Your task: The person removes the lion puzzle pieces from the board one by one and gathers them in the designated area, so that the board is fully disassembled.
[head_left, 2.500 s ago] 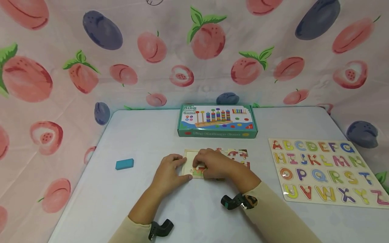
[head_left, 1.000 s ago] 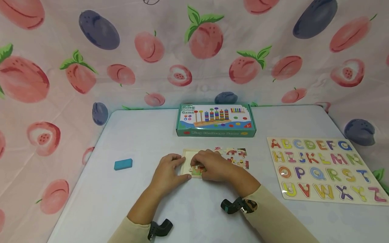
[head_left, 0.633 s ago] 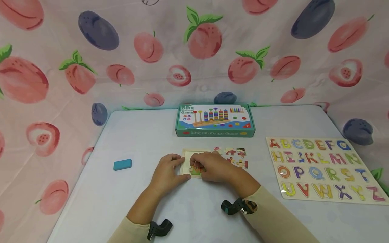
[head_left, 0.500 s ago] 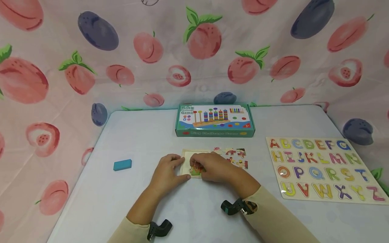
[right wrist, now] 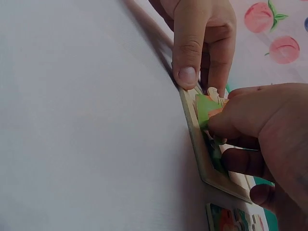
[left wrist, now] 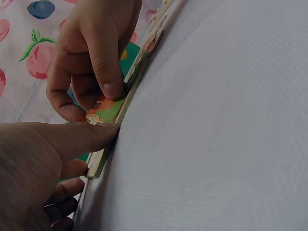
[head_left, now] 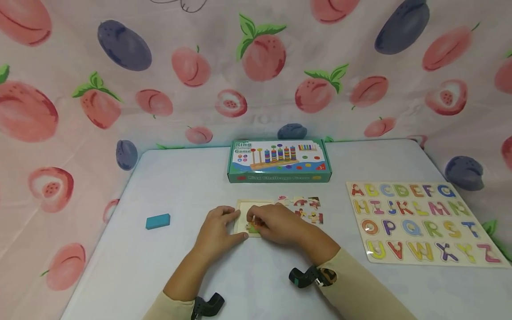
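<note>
A small wooden jigsaw tray (head_left: pixel 242 210) lies flat in the middle of the table. My left hand (head_left: pixel 215 230) holds its near left corner, thumb on the near edge and fingers along the left side. Over the tray, my right hand (head_left: pixel 278 223) pinches a green and orange puzzle piece (right wrist: pixel 204 107) between thumb and fingers. In the right wrist view that piece sits close to the tray's near left corner; whether it lies fully flat I cannot tell. My right hand hides much of the tray's right side in the head view.
Several loose puzzle pieces (head_left: pixel 314 217) lie right of the tray. Behind stands a green Ring Challenge Game box (head_left: pixel 280 177). An alphabet board (head_left: pixel 434 229) lies at the right, and a blue block (head_left: pixel 158 221) at the left. A fruit-print cloth (head_left: pixel 232 66) hangs behind the table.
The head view has shifted slightly. My right hand has adjusted a little over the tray's near left part, still pinching the piece. My left hand stays at the tray's corner.
</note>
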{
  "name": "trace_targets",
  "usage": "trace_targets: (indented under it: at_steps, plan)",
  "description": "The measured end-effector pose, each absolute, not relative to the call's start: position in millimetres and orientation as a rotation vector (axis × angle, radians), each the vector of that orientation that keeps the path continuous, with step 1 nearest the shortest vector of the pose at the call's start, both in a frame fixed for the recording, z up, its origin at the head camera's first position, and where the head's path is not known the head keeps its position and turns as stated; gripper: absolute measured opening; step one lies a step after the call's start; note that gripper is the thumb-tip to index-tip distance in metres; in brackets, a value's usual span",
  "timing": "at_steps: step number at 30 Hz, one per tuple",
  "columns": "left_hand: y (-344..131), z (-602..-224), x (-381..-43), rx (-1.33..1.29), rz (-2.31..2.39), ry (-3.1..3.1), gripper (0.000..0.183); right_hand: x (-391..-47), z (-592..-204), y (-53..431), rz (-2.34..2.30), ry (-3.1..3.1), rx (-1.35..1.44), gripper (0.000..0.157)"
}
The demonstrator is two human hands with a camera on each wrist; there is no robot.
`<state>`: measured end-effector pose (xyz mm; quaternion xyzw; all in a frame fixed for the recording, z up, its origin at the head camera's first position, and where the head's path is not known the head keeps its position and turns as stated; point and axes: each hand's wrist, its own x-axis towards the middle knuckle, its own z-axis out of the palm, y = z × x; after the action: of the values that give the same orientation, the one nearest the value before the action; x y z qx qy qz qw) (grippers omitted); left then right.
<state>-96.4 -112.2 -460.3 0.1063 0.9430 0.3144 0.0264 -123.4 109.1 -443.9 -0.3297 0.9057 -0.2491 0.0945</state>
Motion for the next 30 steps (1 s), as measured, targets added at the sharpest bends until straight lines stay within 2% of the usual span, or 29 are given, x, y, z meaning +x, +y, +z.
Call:
trace_targets:
  at_steps: [30]
  plan:
    - [-112, -460, -97, 0.33, 0.967, 2.909, 0.066, -123, -437, 140, -1.072, 2.474, -0.724, 0.024]
